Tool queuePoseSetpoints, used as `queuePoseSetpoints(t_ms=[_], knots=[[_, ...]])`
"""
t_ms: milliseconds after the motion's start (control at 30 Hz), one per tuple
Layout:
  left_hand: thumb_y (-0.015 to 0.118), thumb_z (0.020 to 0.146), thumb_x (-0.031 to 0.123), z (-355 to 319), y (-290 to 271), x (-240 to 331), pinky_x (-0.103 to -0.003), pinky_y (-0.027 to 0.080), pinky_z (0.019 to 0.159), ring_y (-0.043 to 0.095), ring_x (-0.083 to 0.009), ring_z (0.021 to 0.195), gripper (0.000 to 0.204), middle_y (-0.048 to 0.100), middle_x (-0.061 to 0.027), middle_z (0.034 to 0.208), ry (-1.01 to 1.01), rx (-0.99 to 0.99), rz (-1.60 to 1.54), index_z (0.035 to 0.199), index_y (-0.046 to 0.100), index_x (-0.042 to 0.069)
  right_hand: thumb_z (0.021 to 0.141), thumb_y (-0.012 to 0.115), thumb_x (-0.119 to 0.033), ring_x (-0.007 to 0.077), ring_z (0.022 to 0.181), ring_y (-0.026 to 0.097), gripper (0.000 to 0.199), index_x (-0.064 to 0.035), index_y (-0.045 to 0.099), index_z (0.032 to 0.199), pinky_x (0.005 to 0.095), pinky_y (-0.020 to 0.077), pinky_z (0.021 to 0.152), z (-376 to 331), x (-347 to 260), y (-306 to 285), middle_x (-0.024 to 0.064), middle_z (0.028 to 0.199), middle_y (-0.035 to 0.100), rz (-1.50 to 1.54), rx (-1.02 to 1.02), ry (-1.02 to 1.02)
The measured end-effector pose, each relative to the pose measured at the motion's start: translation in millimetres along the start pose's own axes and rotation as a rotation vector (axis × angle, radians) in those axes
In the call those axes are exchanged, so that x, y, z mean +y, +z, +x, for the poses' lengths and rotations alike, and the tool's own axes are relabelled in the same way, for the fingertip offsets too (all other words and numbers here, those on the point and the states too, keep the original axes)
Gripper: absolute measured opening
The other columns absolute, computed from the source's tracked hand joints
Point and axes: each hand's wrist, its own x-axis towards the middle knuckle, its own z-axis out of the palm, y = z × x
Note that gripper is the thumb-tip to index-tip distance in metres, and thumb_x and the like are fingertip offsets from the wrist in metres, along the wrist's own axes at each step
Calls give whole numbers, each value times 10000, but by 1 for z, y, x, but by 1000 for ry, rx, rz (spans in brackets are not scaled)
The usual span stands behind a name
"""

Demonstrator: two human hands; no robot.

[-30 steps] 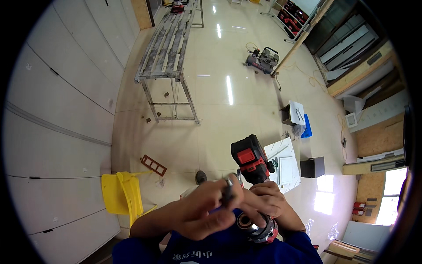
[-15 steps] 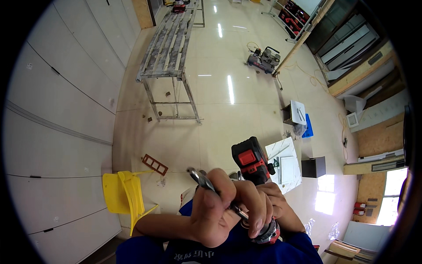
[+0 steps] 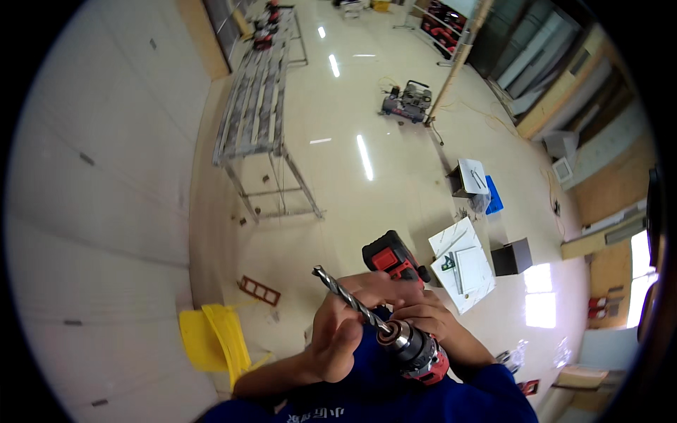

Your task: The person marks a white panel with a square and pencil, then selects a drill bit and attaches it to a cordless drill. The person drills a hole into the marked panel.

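A black and red cordless drill (image 3: 427, 363) is held close to my body, its battery away from me and its chuck turned up to the left. My right hand (image 3: 431, 316) is wrapped round the handle, below the battery. A spiral metal drill bit (image 3: 350, 301) sits in the chuck, its tip pointing to the far left. My left hand (image 3: 337, 335) is behind and beside the bit, with the thumb apart from the stretched fingers. Those fingers reach toward the drill handle and are partly smeared by motion; whether they touch the bit is unclear.
A yellow chair (image 3: 211, 338) stands at the near left beside pale cabinets (image 3: 106, 233). Farther off is a long slatted metal bench (image 3: 250, 116). An air compressor (image 3: 407, 104) stands beyond. To the right, a white marbled board (image 3: 462, 299) lies near a dark box (image 3: 512, 256).
My left fingers have come off the bit and opened, leaving it in view up to the chuck. The drill's front has tilted upward, and the view has shifted.
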Motion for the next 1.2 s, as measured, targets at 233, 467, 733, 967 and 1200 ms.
queuePoseSetpoints(t_ms=[233,467,733,967,1200], knots=[[690,860,421,-36,-38,-63,-522,231,1161,270,-387,1446,813,298,-289,1519,110,-67,476,1406,324,-58,964,527,-153,383,811,671,304,77,557,1161,411,582,650,5,25,12,253,1027,657,-75,149,-45],[711,832,296,-25,-41,-91,-491,373,1018,461,-346,1221,639,450,-199,1350,89,-499,1195,1317,442,-22,891,606,-214,389,1019,625,422,30,537,1229,466,500,901,48,22,14,202,1131,626,-161,216,159],[685,871,239,-24,-38,-84,-436,441,884,512,-281,1062,476,498,-148,1215,32,-111,947,1234,484,8,822,705,-219,406,1203,513,601,5,446,1316,500,370,1047,85,-15,13,226,1293,528,-256,196,280],[663,904,189,-19,-35,-55,-387,501,767,558,-223,923,333,540,-104,1097,16,-69,862,1162,520,33,787,762,-199,376,1316,455,875,50,287,1478,476,335,1109,89,-48,-35,235,1442,421,126,-156,359],[594,914,207,-22,-22,-62,-305,494,723,595,-188,828,211,578,-70,948,137,-221,861,1049,533,56,871,740,-248,245,1168,578,737,20,369,1449,377,399,1025,57,-12,-4,167,1305,568,996,-95,703]])
